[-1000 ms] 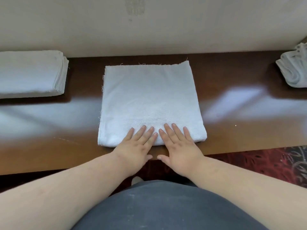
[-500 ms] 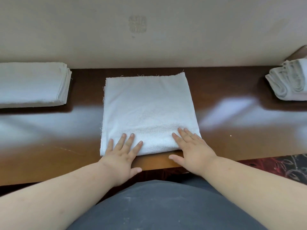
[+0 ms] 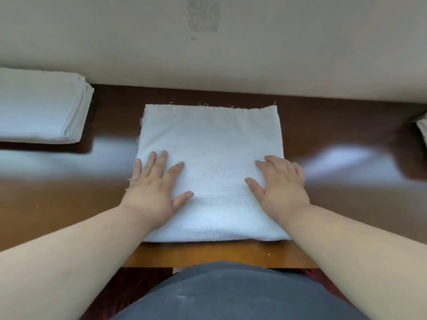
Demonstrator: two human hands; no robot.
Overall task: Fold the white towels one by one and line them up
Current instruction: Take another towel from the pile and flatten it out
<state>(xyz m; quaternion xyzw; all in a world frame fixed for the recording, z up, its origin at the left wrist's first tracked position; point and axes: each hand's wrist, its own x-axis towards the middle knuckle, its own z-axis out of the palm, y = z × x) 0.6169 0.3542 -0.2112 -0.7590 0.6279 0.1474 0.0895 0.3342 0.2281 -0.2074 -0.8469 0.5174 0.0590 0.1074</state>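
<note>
At the upper left of the frame a neat stack of folded white cloth towels [image 3: 39,107] lies flat on the dark glossy wooden table [image 3: 346,199], close against the pale wall; I take these for the ones already finished, though how many lie in it cannot be counted.

Moving toward the middle, the left hand [image 3: 154,188] lies flat with fingers spread and straight on the left edge of a square folded white terry towel [image 3: 212,172], pressing rather than gripping anything. That towel sits in the centre of the frame, its frayed far edge toward the wall and its thick folded near edge just short of the table's front rim. It looks folded at least once, and the layers lie fairly even.

On its right side the right hand [image 3: 282,188] rests palm down, fingers extended and a little together, likewise holding nothing, only pressing the cloth.

At the far right edge of the frame a small sliver of pale bundled cloth [image 3: 422,128] shows, probably towels not yet folded, but too little is visible to be sure.

By my reading this towel needs another fold or a move to the stack, and more remain.
</note>
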